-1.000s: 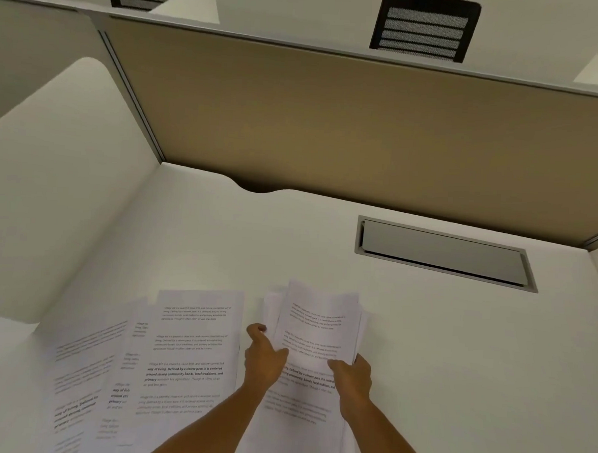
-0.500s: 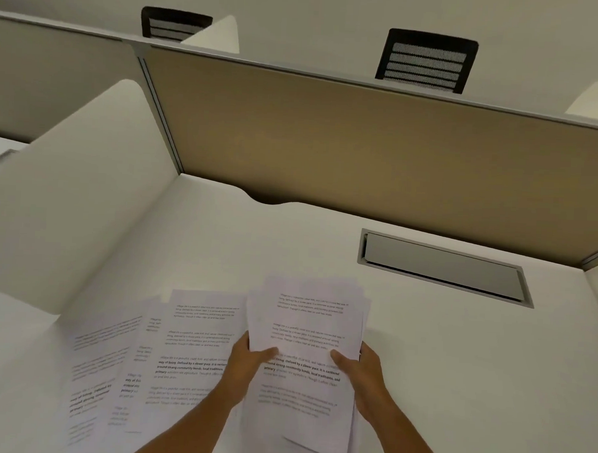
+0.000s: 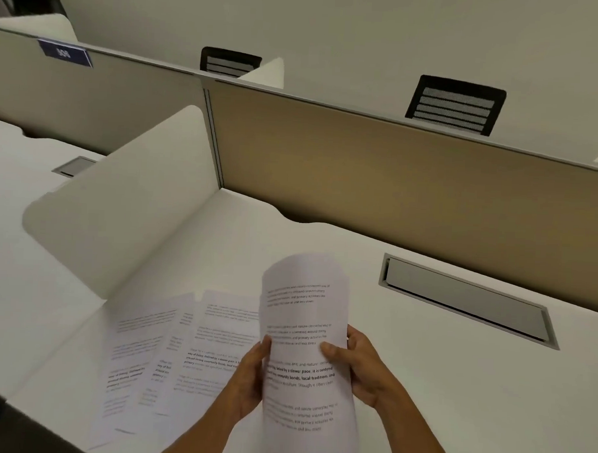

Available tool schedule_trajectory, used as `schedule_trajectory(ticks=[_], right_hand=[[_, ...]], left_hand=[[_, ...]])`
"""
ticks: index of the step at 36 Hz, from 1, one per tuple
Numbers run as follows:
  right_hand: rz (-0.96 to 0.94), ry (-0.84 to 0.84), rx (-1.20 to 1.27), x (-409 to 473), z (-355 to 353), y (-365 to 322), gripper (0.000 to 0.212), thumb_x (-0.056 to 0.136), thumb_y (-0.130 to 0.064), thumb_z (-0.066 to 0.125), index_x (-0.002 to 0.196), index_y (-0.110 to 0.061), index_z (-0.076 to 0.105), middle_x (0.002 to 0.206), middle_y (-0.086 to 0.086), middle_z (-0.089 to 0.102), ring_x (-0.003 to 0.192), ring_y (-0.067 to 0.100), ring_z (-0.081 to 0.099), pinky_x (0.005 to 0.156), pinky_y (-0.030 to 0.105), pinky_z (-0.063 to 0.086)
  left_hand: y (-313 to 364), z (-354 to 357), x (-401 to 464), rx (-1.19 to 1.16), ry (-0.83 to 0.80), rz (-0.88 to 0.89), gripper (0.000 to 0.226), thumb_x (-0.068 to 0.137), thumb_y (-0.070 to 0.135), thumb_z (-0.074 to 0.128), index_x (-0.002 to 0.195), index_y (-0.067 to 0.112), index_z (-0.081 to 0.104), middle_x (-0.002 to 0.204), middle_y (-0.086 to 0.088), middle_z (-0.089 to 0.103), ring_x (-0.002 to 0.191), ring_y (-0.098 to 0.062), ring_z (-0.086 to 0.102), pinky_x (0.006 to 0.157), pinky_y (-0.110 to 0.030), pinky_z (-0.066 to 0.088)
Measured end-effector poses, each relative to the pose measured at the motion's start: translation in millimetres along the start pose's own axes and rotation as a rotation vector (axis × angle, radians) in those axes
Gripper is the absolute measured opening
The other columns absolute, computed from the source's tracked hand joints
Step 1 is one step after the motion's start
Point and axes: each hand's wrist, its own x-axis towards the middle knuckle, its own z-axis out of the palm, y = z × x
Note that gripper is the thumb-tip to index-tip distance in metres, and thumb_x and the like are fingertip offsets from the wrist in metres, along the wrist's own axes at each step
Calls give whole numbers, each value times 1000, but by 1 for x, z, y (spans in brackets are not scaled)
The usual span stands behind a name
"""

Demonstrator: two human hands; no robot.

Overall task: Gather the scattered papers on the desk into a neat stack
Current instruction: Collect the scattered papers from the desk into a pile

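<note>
**Both hands grip the gathered sheets above the desk**

Gripping from either side, the left hand (image 3: 250, 378) and the right hand (image 3: 363, 369) hold a bundle of printed papers (image 3: 303, 332) lifted off the desk (image 3: 455, 387), thumbs on the front page. Left of the bundle, several loose sheets (image 3: 169, 350) lie fanned and overlapping on the desk beside the white side divider (image 3: 126, 218). To the right sits a grey cable hatch (image 3: 465, 298).

Bare desk (image 3: 455, 387) open at 3 o'clock, up to cable hatch (image 3: 465, 303) at 2. Loose sheets (image 3: 182, 351) cover 9 o'clock; white side divider (image 3: 126, 225) walls 10; tan back panel (image 3: 395, 182) blocks 12.
</note>
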Motion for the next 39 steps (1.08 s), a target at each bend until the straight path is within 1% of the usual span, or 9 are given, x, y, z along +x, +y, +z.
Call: schedule_trajectory(ticks=[6, 13, 18, 23, 25, 28, 31, 35, 39], right_hand=[[-14, 60, 37, 8, 11, 0, 63, 75, -12, 88, 132, -6, 61, 129, 22, 69, 116, 45, 67, 86, 51, 61], [51, 333, -15, 35, 34, 26, 40, 83, -5, 79, 121, -11, 68, 113, 12, 78, 100, 33, 76, 85, 50, 63], [93, 394, -43, 58, 62, 50, 44, 89, 1, 72, 131, -8, 61, 121, 16, 73, 107, 36, 71, 93, 55, 58], [138, 417, -115, 79, 86, 64, 42, 90, -1, 70, 130, -11, 59, 119, 12, 73, 105, 31, 72, 90, 49, 61], [147, 425, -169, 84, 95, 67, 36, 90, -2, 70, 122, -14, 60, 110, 6, 73, 98, 25, 73, 76, 39, 65], [164, 443, -285, 90, 108, 71, 31, 87, 0, 69, 101, -25, 56, 99, -4, 69, 83, 10, 68, 51, 16, 56], [201, 428, -418, 99, 116, 81, 35, 84, 1, 68, 109, -18, 54, 107, 3, 69, 87, 12, 68, 59, 20, 58], [220, 494, -521, 109, 125, 92, 35, 84, -6, 66, 119, -8, 61, 111, 10, 72, 98, 27, 71, 91, 46, 61], [220, 555, -523, 117, 129, 98, 26, 87, -7, 64, 113, -7, 67, 107, 9, 74, 93, 26, 72, 89, 44, 61]], left_hand=[[14, -20, -9, -83, 31, 57, 56, 82, 36, 76, 128, 7, 62, 129, -27, 62, 118, -47, 60, 93, -58, 52], [39, -65, -26, 22, 323, 168, 47, 76, 5, 79, 120, 7, 63, 115, -20, 72, 100, -41, 71, 85, -55, 58], [59, -98, -38, 162, 351, 237, 46, 76, 6, 80, 120, 12, 65, 117, -12, 73, 103, -29, 72, 85, -43, 61], [77, -125, -45, 377, 440, 228, 47, 74, 18, 83, 117, 26, 65, 113, 2, 75, 101, -19, 73, 79, -33, 60], [81, -135, -45, 442, 472, 209, 54, 74, 20, 84, 122, 25, 61, 117, 2, 72, 106, -20, 70, 84, -33, 58], [84, -147, -42, 583, 524, 123, 66, 74, 12, 84, 131, 15, 51, 125, -3, 63, 112, -23, 61, 94, -36, 51], [81, -156, -37, 748, 515, 36, 63, 74, 5, 83, 130, 6, 54, 127, -10, 64, 116, -28, 60, 99, -39, 51], [73, -164, -29, 761, 559, 18, 58, 75, 3, 82, 127, 3, 56, 125, -14, 65, 114, -29, 61, 101, -43, 51], [69, -169, -24, 698, 657, 48, 55, 76, 8, 81, 126, 7, 58, 119, -10, 67, 105, -27, 64, 92, -39, 54]])
